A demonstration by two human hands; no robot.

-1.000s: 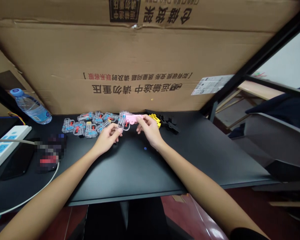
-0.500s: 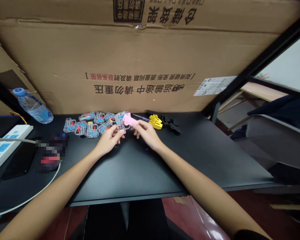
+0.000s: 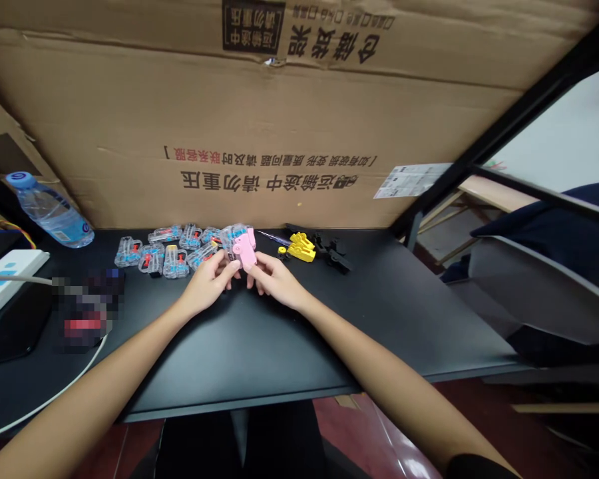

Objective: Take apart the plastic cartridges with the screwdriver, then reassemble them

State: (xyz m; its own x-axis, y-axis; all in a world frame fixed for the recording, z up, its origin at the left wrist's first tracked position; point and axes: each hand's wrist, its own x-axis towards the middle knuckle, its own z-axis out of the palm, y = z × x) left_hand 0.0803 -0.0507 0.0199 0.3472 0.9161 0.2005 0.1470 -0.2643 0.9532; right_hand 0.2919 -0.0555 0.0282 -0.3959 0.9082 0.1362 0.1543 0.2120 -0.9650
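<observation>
Both hands are together above the dark table, in front of a row of small clear plastic pieces. My left hand (image 3: 212, 283) is closed, thumb and fingers pinching a clear plastic toy part (image 3: 231, 239) by its lower edge. My right hand (image 3: 277, 279) grips the lower end of a pink plastic piece (image 3: 245, 249) between thumb and fingers. The pink piece is tilted up against the clear part and covers some of it. Several similar clear plastic pieces (image 3: 175, 262) with blue and red bits inside lie just left of my left hand.
Yellow plastic parts (image 3: 301, 247), black plastic parts (image 3: 333, 253) and a thin pointed tool (image 3: 273, 237) lie to the right. A water bottle (image 3: 54, 211), a power strip (image 3: 10, 283) and a white cable (image 3: 74, 378) are at left. Cardboard (image 3: 259, 113) stands behind.
The pink piece has swung from lying sideways to more upright and now overlaps the clear part. My right hand has moved closer to my left. A small yellow disc shows beside the yellow parts.
</observation>
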